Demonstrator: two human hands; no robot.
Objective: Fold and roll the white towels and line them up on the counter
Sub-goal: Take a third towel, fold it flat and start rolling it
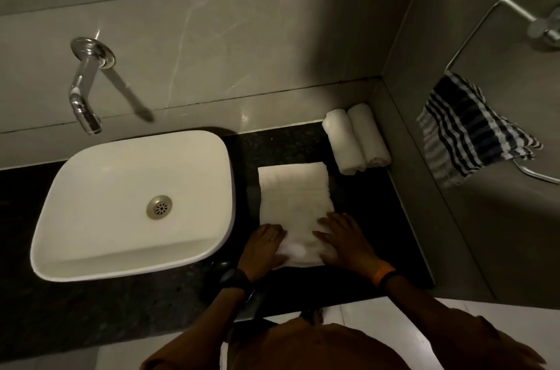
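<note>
Towel being worked: a folded white towel (295, 196) lay flat on the black counter (91, 315), just right of the basin, its long side running away from the person; its near end was bunched into the start of a roll under both hands.
Left hand (265, 248): pressed on the near left corner of the towel, fingers curled over the rolled edge, gripping the cloth loosely rather than clamped; a dark watch sat on the wrist.
Right hand (344, 243): lay palm down on the near right part of the towel, fingers spread and fairly flat, pressing rather than closing around it; an orange band and a dark band sat on the wrist.
Finished rolls: two rolled white towels (356, 139) lay side by side, touching, in the far right corner of the counter against the wall.
Basin (75, 212): white, rounded-square, standing on the counter to the left.
Tap (83, 96): chrome, wall-mounted above the basin.
Side wall: a striped cloth (472, 130) hung over a metal towel ring (491, 18).
</note>
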